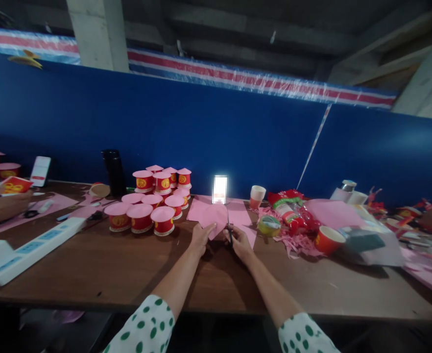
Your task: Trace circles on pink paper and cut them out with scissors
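L hand pinching 1 pink paper pc, R hand gripping 1 pr scissors by its edge.

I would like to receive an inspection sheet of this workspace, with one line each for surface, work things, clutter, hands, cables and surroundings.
Surface: brown table, bare along much of the near edge.
Work things: rounded pink paper piece and dark scissors in hand; red cups with pink tops grouped to the left.
Clutter: pink paper shreds, red packet and tilted red cup to the right.
Hands: left hand holds the paper piece; right hand holds the scissors beside it.
Cables: white power strip at left; cord cannot be made out.
Surroundings: blue partition behind the table, concrete pillar beyond; another person's hand at the left edge.
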Action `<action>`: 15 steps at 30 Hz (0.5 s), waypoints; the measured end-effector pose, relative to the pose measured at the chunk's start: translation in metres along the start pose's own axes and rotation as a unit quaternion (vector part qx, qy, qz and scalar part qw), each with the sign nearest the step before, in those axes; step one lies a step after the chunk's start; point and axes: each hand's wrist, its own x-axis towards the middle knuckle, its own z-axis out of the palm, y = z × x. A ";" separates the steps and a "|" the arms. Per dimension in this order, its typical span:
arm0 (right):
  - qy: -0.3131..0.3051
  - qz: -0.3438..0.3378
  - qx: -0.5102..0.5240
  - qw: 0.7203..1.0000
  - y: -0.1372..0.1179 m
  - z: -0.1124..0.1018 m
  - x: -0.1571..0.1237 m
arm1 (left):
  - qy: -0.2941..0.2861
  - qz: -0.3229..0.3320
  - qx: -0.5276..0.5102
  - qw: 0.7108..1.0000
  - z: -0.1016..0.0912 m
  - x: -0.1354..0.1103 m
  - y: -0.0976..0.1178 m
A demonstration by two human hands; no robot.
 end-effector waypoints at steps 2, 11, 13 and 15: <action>-0.001 -0.001 0.000 1.000 0.000 0.000 0.000 | 0.004 -0.001 0.001 1.000 0.000 -0.001 0.001; -0.002 -0.004 0.011 1.000 0.003 0.000 0.002 | 0.011 -0.002 0.005 1.000 0.000 0.000 -0.001; 0.000 -0.002 0.010 1.000 0.004 0.000 0.002 | 0.009 0.002 0.000 1.000 0.001 0.000 0.000; 0.002 0.001 0.008 1.000 0.004 0.000 0.002 | 0.008 0.000 -0.001 1.000 0.001 -0.001 0.001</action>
